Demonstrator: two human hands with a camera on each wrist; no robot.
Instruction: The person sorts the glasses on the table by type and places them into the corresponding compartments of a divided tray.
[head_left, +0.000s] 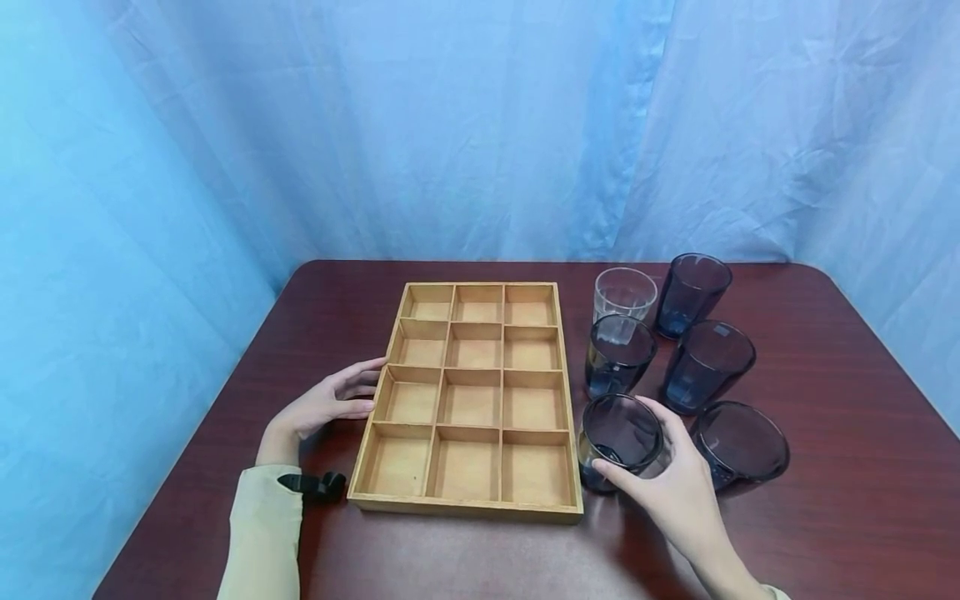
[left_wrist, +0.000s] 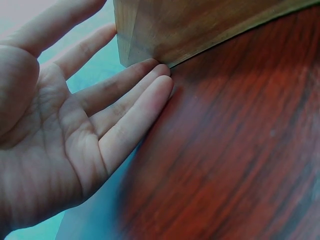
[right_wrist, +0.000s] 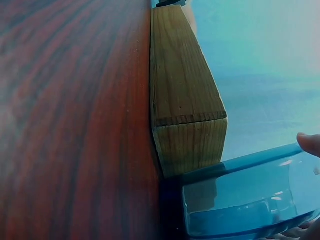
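A wooden compartment tray (head_left: 468,506) lies on the table, its compartments bare. At its left side, my left hand (head_left: 327,402) touches the wall with fairly straight fingers; in the left wrist view the fingertips (left_wrist: 161,86) meet the wood low down. My right hand (head_left: 678,483) grips a dark blue-grey drinking glass (head_left: 600,479) by the rim, thumb on the near side and fingers on the far side. That glass stands upright close beside the tray's front right corner. In the right wrist view the glass (right_wrist: 240,200) looks blue and see-through, with the thumb at its rim.
Behind the held glass stand another dark glass (head_left: 611,379) and a clear glass (head_left: 624,283). Further right is a column of dark glasses (head_left: 686,304), (head_left: 701,375), (head_left: 731,454). Pale blue curtains (head_left: 480,125) hang around the dark red-brown table (head_left: 847,383).
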